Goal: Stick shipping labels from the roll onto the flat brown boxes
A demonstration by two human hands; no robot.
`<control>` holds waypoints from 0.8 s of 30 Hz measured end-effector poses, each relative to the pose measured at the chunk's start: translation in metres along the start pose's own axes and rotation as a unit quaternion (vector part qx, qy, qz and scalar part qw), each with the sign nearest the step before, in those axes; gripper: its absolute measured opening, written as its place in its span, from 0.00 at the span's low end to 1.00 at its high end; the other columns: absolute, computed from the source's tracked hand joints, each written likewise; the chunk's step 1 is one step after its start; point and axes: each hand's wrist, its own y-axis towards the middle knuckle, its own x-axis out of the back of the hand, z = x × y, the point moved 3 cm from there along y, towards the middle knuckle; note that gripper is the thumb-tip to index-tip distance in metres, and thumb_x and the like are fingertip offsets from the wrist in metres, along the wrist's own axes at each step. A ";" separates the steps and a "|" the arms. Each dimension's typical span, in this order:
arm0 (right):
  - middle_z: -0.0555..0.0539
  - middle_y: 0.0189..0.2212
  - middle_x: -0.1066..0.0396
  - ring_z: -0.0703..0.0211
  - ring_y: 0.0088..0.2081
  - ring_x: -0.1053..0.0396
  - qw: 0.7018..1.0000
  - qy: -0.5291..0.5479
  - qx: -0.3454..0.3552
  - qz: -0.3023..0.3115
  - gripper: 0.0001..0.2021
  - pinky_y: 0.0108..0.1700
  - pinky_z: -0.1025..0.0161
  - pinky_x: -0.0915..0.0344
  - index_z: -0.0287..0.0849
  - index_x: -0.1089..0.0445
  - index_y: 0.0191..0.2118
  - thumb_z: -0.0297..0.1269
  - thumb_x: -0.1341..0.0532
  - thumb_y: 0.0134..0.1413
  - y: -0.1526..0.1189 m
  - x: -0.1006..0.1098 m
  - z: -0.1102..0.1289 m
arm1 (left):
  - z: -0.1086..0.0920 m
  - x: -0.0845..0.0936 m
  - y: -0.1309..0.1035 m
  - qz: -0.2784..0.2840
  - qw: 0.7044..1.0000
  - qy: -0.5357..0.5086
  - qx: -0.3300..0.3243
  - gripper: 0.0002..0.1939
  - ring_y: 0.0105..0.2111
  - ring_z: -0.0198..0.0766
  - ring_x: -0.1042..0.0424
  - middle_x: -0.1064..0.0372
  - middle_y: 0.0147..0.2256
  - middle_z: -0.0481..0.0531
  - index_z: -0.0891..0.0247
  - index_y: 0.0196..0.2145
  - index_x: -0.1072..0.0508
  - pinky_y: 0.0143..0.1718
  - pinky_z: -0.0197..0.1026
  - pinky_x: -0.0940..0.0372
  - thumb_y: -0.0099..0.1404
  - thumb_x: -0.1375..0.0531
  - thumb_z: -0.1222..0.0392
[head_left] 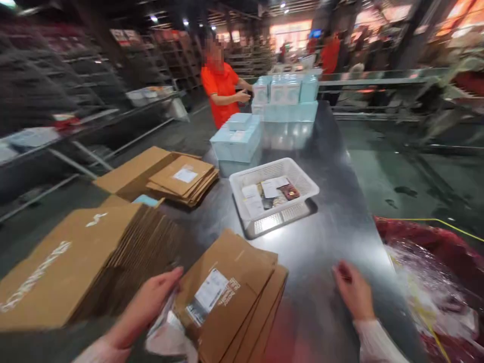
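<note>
My left hand point(161, 290) is closed at the left edge of a stack of flat brown cardboard mailers point(242, 269). From under its fingers hangs a crumpled white plastic wrapper point(172, 335), partly blurred. The top mailer bears a white printed label point(212, 290). Over the bare metal to the right of this stack, my right hand point(353, 292) is loosely curled, with a gap between thumb and fingers and nothing visible in it. Beyond both hands stands a white plastic basket point(242, 214) holding small packets and white paper slips.
A tall row of folded cartons point(75, 262) and more mailers point(185, 176) line the left. Light-blue boxes point(238, 143) stand farther along the metal table point(328, 222). A person in orange point(223, 93) is at the far left side. A red-lined bin point(434, 287) with clear plastic is at right.
</note>
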 end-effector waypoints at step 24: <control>0.42 0.37 0.24 0.51 0.40 0.27 0.874 0.133 0.356 0.302 0.12 0.41 0.58 0.29 0.47 0.21 0.28 0.48 0.37 0.50 -0.284 -0.277 0.530 | 0.175 0.247 -0.006 0.088 0.898 -0.423 -0.085 0.28 0.27 0.33 0.38 0.33 0.26 0.47 0.67 0.31 0.29 0.29 0.34 0.43 0.40 0.29 0.42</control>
